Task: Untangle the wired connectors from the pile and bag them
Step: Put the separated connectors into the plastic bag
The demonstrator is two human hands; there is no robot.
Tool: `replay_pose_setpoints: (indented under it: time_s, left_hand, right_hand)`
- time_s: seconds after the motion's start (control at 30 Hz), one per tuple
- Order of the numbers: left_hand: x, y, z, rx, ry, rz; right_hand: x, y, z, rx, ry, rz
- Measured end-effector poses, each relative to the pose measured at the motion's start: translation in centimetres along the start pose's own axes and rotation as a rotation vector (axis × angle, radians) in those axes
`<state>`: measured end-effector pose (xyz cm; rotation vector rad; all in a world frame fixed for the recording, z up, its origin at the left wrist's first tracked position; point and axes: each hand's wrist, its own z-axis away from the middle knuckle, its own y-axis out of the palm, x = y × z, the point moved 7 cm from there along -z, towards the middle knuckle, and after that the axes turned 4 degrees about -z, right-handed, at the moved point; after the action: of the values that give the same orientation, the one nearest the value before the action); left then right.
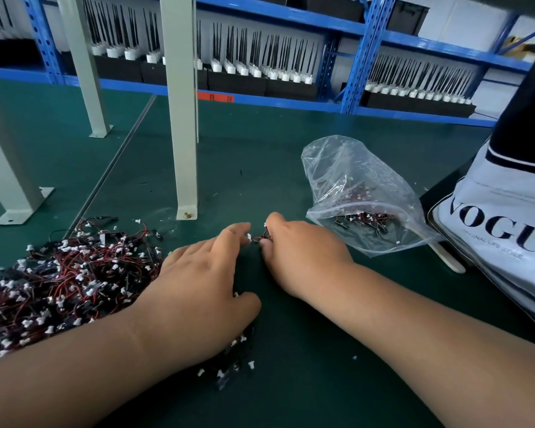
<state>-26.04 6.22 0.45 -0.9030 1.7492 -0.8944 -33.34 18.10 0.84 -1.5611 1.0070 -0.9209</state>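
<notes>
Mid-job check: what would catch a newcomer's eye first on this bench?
The big red-and-black pile of wired connectors sprawls at the left, partly under the left hand. Mid-table, the right hand pinches one small connector at the left's fingertips. A clear bag, partly filled, lies right of it.
</notes>
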Motion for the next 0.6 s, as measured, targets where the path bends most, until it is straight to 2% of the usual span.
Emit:
replay_pose_setpoints:
  time_s: [0.27, 0.6]
  left_hand:
    - [0.0, 0.0, 0.0, -0.047, 0.044, -0.007]
    - [-0.1, 0.2, 0.0, -0.027, 0.078, -0.043]
  right_hand:
    - [-1.1, -0.1, 0.4, 0.058, 0.111, 0.028]
    - [-2.7, -1.2, 3.3, 0.03, -0.003, 0.073]
